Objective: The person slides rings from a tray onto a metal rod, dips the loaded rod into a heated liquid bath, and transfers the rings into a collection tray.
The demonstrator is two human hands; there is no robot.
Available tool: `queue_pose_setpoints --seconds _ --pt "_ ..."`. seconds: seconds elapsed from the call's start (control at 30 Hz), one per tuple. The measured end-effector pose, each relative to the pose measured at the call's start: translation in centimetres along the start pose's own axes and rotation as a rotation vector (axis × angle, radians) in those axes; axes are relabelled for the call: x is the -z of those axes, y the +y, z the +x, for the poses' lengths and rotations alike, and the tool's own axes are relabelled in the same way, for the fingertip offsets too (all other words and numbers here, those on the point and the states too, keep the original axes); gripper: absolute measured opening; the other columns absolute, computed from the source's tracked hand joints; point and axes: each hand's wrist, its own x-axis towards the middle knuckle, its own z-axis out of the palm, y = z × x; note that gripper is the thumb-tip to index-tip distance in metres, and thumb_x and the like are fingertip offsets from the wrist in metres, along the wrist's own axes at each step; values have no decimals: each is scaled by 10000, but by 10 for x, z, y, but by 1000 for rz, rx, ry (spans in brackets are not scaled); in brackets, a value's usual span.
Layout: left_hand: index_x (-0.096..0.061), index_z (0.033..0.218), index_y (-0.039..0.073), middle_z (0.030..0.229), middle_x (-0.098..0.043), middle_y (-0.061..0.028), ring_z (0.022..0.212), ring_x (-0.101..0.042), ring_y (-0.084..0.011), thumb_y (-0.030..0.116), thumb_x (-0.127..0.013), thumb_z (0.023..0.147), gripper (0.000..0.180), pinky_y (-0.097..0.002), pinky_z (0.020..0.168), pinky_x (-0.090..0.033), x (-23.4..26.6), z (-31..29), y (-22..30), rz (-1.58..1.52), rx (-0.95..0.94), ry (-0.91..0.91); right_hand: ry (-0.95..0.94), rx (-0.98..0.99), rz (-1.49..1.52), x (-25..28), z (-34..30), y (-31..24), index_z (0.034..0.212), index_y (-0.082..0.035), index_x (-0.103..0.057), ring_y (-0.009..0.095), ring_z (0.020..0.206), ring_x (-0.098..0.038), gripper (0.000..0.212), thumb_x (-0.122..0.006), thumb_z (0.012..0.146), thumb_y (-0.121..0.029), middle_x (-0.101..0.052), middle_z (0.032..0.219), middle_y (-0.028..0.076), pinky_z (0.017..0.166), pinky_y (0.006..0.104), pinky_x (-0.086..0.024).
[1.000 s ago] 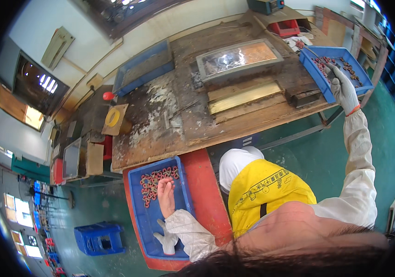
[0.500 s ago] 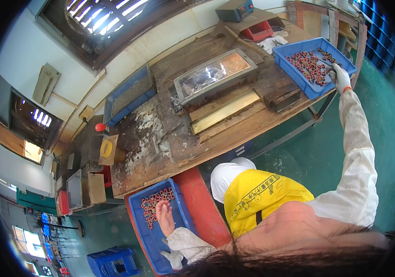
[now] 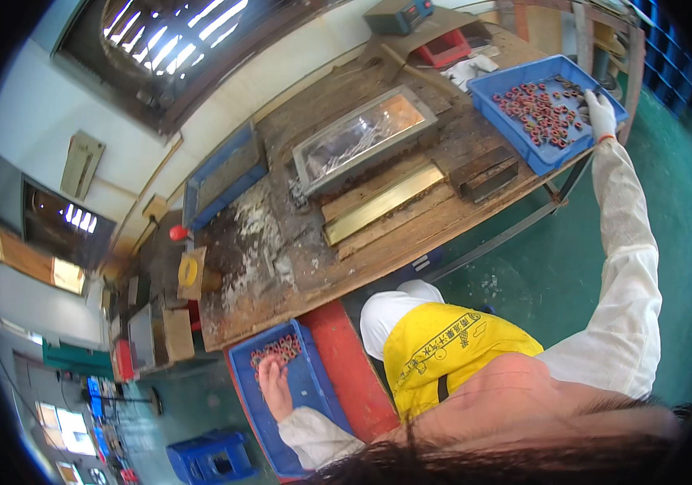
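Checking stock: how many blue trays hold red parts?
2: first tray, right end of the bench, at the right hand; second tray, on the red surface, beneath the left hand.

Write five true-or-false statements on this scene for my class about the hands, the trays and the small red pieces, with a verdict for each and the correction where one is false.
1. The right hand wears a white glove. True.
2. The left hand wears a glove as well. False: the left hand is bare.
3. The right hand is at the right-hand blue tray, on the wooden table. True.
4. Small red pieces lie only in the right-hand tray. False: small red pieces lie there, and more lie in the left-hand blue tray.
5. The left-hand blue tray rests on a green board. False: the board under it is red.
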Motion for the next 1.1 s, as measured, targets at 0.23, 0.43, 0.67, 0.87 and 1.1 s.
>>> queue_pose_setpoints --seconds 0.23,0.43,0.67,0.87,1.1 --pt "-595 965 35 770 -550 24 664 -475 -56 168 -576 896 151 -215 603 -409 -84 60 2 396 -15 -31 92 281 -427 21 33 61 1169 29 -555 249 993 -570 608 -514 864 -495 -603 1121 168 834 303 -430" --pt "-614 925 37 701 -523 23 675 -508 -79 166 -636 841 155 -229 625 -432 -131 128 5 730 -472 -51 -66 74 -253 1 7 41 1130 -18 -581 179 801 -612 503 -483 894 -451 -666 872 101 732 276 -447" --pt "-633 947 72 736 -552 -106 751 -548 -267 158 -655 757 210 -357 687 -446 -205 195 4 1028 -579 -76 -56 116 -193 5 -3 39 1107 -66 -609 87 657 -524 380 -463 928 -368 -605 792 17 586 217 -375" --pt "-628 974 104 901 -538 -166 870 -529 -355 116 -644 735 240 -412 764 -454 -224 226 -14 1263 -694 -56 -73 92 -149 6 -5 35 1114 -71 -605 65 664 -503 368 -470 928 -358 -614 903 -7 590 210 -381" --pt "-594 869 84 843 -559 -153 861 -552 -327 118 -607 759 116 -417 739 -454 -222 223 9 1470 -897 -54 -48 109 -133 3 -7 35 1139 -80 -595 62 654 -482 359 -472 931 -346 -616 904 -15 587 209 -381"
